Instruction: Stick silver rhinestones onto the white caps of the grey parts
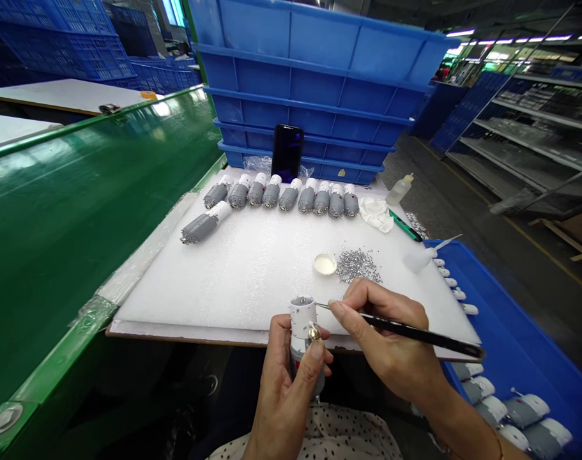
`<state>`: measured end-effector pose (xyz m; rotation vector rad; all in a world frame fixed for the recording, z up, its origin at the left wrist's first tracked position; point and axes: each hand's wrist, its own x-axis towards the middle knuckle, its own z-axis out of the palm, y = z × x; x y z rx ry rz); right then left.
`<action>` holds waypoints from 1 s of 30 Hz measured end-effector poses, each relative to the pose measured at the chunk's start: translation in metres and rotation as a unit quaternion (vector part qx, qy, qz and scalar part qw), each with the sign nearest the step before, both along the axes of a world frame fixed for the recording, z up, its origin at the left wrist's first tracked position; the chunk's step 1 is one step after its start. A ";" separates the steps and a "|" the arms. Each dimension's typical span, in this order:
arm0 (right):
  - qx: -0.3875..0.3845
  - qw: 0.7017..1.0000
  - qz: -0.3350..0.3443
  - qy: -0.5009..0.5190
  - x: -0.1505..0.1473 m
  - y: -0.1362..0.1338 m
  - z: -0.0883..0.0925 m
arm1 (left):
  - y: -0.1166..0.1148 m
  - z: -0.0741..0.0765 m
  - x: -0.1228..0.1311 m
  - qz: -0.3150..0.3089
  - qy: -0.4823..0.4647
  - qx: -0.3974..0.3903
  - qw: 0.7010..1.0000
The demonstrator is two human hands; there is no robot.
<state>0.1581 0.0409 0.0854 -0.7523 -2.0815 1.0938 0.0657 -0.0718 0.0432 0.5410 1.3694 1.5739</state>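
My L hand point(283, 396) grips a grey DC motor point(303, 319) upright, white cap up, just off the board edge. R hand point(384, 338) pinches a thin black-handled pick point(415, 333), metal tip at cap rim. Silver granules point(359, 266), small white dish point(325, 263) sit on white foam board point(176, 300); more motors point(281, 195) in row beyond.

L hand point(285, 393) curled; R hand point(386, 338) pinched

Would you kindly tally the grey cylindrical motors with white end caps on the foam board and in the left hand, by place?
Grey motors in the far row on the white foam board: 9
Grey motor lying apart on the board: 1
Grey motor in the left hand: 1
Total: 11
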 end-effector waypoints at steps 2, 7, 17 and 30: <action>-0.008 1.000 -0.002 0.002 -0.001 0.001 0.000 | 0.000 -0.001 0.001 0.005 -0.010 -0.002 1.000; -0.052 0.999 0.002 0.007 -0.004 0.003 -0.002 | 0.001 -0.003 0.002 0.018 -0.048 -0.007 0.999; -0.093 0.995 -0.046 0.008 0.027 0.011 -0.006 | 0.000 0.007 -0.002 0.015 -0.262 -0.003 0.965; -0.040 0.986 -0.135 -0.084 0.073 0.039 -0.066 | 0.003 0.002 -0.003 -0.041 -0.420 -0.001 0.907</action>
